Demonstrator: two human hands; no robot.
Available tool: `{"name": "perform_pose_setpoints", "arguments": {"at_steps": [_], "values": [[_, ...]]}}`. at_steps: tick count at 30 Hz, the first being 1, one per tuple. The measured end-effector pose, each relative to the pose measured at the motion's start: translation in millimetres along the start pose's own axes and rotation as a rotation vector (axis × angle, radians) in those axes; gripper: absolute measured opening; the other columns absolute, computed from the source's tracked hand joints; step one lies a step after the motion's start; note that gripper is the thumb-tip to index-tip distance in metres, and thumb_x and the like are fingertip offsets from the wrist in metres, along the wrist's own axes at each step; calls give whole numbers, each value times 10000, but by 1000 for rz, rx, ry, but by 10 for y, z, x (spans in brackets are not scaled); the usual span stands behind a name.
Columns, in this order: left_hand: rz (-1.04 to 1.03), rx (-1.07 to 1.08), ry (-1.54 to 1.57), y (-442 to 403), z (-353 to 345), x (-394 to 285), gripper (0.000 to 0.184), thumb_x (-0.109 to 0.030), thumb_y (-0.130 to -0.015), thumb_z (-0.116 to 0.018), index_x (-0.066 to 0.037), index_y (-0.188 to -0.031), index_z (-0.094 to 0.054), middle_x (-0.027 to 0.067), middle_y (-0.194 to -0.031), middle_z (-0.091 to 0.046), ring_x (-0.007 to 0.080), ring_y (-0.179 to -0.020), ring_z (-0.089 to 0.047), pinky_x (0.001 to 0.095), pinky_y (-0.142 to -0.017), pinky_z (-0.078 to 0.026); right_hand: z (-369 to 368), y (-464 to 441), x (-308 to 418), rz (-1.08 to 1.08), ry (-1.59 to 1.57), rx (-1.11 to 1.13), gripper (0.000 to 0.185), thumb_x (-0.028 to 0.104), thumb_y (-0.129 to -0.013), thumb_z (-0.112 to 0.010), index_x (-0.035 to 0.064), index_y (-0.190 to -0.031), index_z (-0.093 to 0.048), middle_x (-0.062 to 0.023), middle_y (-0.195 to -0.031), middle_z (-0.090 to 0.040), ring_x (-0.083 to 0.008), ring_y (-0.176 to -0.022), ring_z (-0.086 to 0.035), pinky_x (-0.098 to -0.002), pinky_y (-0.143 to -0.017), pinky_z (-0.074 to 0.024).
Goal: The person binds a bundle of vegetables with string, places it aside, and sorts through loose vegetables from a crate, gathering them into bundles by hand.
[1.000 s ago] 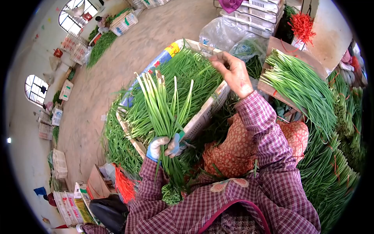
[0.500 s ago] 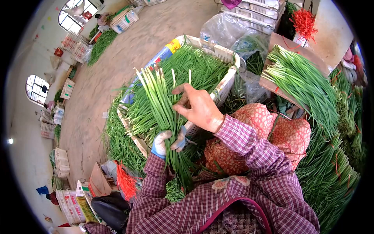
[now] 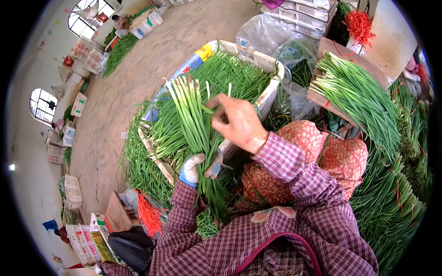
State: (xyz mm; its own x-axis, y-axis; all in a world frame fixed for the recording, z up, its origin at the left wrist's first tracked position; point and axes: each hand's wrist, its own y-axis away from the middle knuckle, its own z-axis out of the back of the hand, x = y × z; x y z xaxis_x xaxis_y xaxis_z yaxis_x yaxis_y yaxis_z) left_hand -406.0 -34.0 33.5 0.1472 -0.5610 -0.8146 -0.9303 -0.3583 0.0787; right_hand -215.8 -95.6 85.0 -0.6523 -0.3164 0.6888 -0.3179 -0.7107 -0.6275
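Note:
A bunch of green stalks with pale ends (image 3: pixel 188 110) stands upright in my left hand (image 3: pixel 201 166), which wears a pale glove and is wrapped round its lower part. My right hand (image 3: pixel 237 120) is bare and sits just right of the bunch, thumb and forefinger curled toward each other beside the stalks. Whether a stalk is between those fingertips is too small to tell. Behind the bunch, a white plastic crate (image 3: pixel 271 92) holds many loose green stalks (image 3: pixel 235 73).
Tied stalks (image 3: pixel 359 101) lie on a board (image 3: pixel 317 96) at the right, above more green bundles (image 3: pixel 386 211). Red ties (image 3: pixel 148 214) are at lower left, others (image 3: pixel 359 28) at upper right. Stacked crates (image 3: pixel 299 18) stand at the back; a person (image 3: pixel 120 22) is far off.
My right hand has come down and left from above the crate's right edge to the bunch. The bunch has tilted slightly, still in my left hand.

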Motion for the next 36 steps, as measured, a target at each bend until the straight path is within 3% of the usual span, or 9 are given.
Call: {"name": "perform_pose_setpoints", "arguments": {"at_steps": [4,8,9,10,13,20,23,29,36], "values": [[22,51,42,21,173,30,507,-393,-827,-623,13,-1104,-499,56,-794,-542,91,-400,-407,267,-391,-334,243,-135,-67,37,212,-78,122,31,-730,-606,43,-847,-640,-121,-717,-589,-278,-612,-607,-350,-570,-494],[-27,-48,18,-10,33,26,409,-392,-905,-555,-9,-1046,-535,3,-734,-491,79,-419,-387,263,-422,-327,331,-178,-84,50,364,-29,110,74,-741,-619,77,-847,-649,-110,-702,-563,-298,-621,-595,-381,-577,-487],[-27,-15,56,-27,30,6,349,-378,-916,-547,-36,-850,-534,-7,-643,-470,84,-443,-378,251,-470,-331,377,-184,-70,63,387,-45,105,84,-741,-623,84,-842,-650,-95,-685,-554,-273,-595,-593,-385,-575,-496],[-29,-18,57,-16,114,36,349,-378,-916,-547,-36,-850,-534,-7,-643,-470,84,-443,-378,251,-470,-331,446,-208,-89,27,455,-24,99,82,-736,-624,88,-830,-654,-83,-697,-583,-236,-585,-604,-359,-560,-510],[-71,-166,419,57,387,126,242,-291,-953,-510,-56,-1010,-530,-7,-724,-487,71,-466,-397,247,-471,-335,771,-232,-234,36,487,-92,85,62,-764,-610,76,-826,-666,-81,-724,-623,-185,-605,-623,-315,-562,-524],[-152,-79,290,99,258,67,424,-330,-924,-540,-36,-1218,-459,16,-727,-490,73,-428,-379,241,-433,-316,889,-94,-477,30,647,13,111,207,-799,-674,139,-887,-668,-47,-774,-611,-188,-630,-627,-325,-541,-532],[-137,-40,325,30,263,109,478,-355,-910,-552,-39,-1253,-443,23,-734,-491,73,-411,-373,248,-403,-303,569,11,-79,110,436,73,99,216,-828,-659,123,-860,-670,-47,-784,-639,-157,-585,-620,-291,-512,-531],[-158,-4,229,-37,65,53,479,-387,-908,-541,-25,-1215,-470,36,-772,-530,82,-418,-427,254,-402,-348,-19,247,-1,-59,236,186,220,260,-788,-692,53,-776,-619,-82,-696,-634,-262,-651,-646,-367,-588,-506],[-147,-25,307,-57,228,130,395,-368,-933,-521,-35,-1145,-509,1,-730,-485,80,-424,-392,249,-417,-330,176,239,-136,-114,-31,315,213,261,-804,-634,50,-773,-645,-142,-697,-630,-311,-660,-633,-414,-588,-489]]}}
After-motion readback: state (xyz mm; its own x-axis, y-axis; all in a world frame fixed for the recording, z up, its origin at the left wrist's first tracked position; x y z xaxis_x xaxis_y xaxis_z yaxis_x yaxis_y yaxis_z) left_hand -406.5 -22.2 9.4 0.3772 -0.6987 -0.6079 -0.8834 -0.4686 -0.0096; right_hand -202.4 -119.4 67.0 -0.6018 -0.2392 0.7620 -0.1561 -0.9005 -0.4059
